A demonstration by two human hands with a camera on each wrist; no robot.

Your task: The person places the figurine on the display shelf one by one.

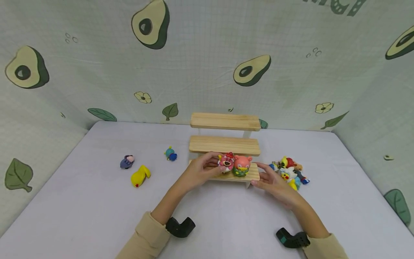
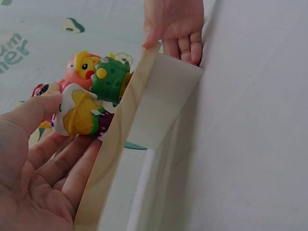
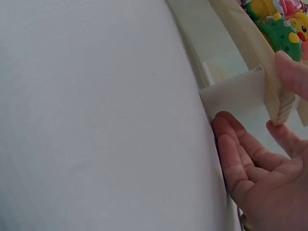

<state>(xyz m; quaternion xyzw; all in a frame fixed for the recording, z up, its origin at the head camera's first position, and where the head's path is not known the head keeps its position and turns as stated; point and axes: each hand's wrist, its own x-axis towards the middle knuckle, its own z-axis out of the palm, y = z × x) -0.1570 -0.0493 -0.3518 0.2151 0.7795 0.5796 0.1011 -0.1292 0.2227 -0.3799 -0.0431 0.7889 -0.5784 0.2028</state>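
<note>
left hand (image 1: 200, 171), center of the head frame: thumb and fingers pinching a pink bear toy (image 1: 226, 162) over the bottom board (image 1: 253, 173) of a three-step wooden stand. can't tell if the bear's base bears on the wood. red bit on its head, face toward the camera.

pink-and-green toy (image 1: 242, 165) upright on the same board, just right of the bear (yellow face on its front, green lower body).

right hand (image 1: 275, 183), right of center: thumb and index finger pinching the right end of the bottom board, other fingers bent below it, next to the white side support (image 2: 166, 96) seen in the left wrist view.

middle board (image 1: 224, 145) and top board (image 1: 224, 121) step up behind, toward frame top.

left part of frame, on the white desk (image 1: 220, 223): purple toy (image 1: 127, 162), yellow toy (image 1: 139, 177) below it, blue-teal toy (image 1: 170, 153) nearer the stand. right of the right hand: heap of mixed toys (image 1: 289, 172).

avocado-print cloth (image 1: 200, 72) across the back.
</note>
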